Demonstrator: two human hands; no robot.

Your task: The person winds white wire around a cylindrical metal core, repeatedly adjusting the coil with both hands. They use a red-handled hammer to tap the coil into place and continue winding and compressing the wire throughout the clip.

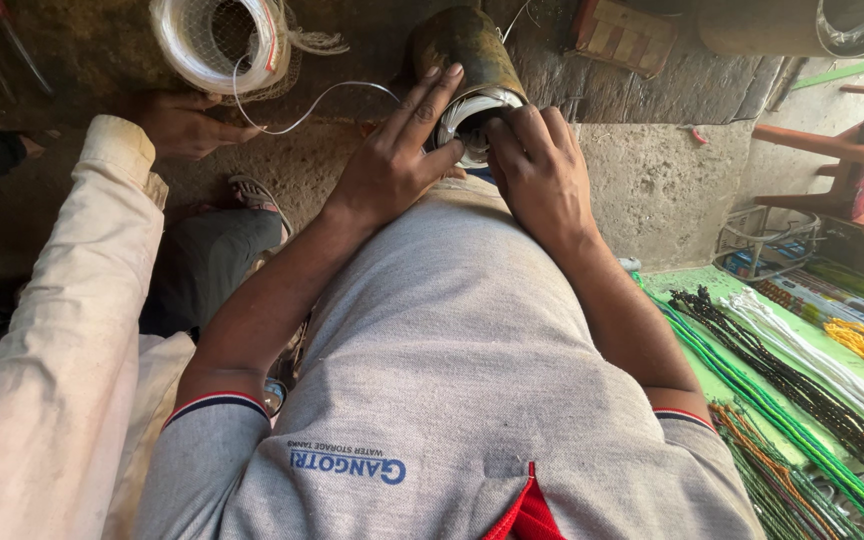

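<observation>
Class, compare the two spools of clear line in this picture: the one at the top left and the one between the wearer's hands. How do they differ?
The netted spool is wide, pale and wrapped in white mesh; the dark cylinder is narrower, brownish and bare. The netted spool lies beside a co-worker's hand, while the left hand and right hand grip the cylinder's wound end. Both carry clear line, which runs between them.

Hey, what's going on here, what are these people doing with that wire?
A person in a grey shirt holds a dark cylindrical can with both hands: the left hand is spread over its side, the right hand pinches at pale line wound at its near end. A thin clear line runs from there to a translucent spool. Another person's hand in a cream sleeve rests beside that spool.
</observation>
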